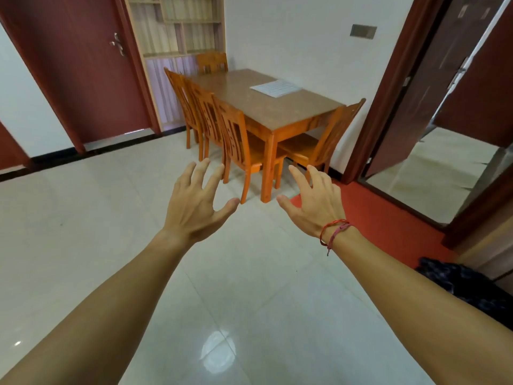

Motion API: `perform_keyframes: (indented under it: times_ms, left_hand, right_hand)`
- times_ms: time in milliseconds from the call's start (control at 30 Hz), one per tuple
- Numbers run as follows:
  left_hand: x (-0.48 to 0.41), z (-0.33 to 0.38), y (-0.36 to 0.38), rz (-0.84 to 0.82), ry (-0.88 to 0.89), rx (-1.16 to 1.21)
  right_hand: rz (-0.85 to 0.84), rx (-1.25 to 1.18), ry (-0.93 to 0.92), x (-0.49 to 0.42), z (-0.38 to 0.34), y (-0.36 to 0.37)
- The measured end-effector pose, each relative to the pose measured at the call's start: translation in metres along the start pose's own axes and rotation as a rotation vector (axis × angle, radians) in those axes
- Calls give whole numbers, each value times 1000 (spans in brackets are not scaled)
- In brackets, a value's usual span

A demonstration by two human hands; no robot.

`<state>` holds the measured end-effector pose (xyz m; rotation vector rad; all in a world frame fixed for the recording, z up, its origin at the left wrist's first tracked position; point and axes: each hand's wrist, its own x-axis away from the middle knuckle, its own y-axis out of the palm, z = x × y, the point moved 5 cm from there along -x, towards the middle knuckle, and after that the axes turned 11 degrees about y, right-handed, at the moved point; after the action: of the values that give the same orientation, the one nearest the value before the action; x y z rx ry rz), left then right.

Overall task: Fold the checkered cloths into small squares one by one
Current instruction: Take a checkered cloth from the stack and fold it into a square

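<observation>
Our left hand (194,201) is out in front, fingers spread wide, holding nothing. Our right hand (313,201) matches it just alongside, fingers splayed, thumb out, nothing in it, a red cord (334,232) round the wrist. Under both hands we see only pale floor (83,218). Well beyond the fingertips stands the table (291,115), with chairs (233,134) tucked in past the left hand. On its top, far beyond the gap between our hands, lies the cloth (274,88), pale, checked and spread flat. One cloth or a stack, we cannot tell from here. We judge the task not yet begun: no fold made, nothing picked up, and we must reach the table before any folding.
</observation>
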<state>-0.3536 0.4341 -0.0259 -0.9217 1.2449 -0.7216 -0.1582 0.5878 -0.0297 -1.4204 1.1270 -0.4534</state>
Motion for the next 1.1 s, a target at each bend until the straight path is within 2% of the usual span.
perform_keyframes:
  times_ms: [367, 733, 1100]
  left_hand:
    - [-132, -108, 91, -39, -10, -14]
    - [-295, -229, 163, -63, 42, 33]
    - [-432, -306, 246, -84, 35, 56]
  right_hand:
    - [-10, -27, -30, -165, -39, 92]
    - [-23, -5, 78, -349, -73, 175]
    - [-57, 19, 74, -509, -79, 256]
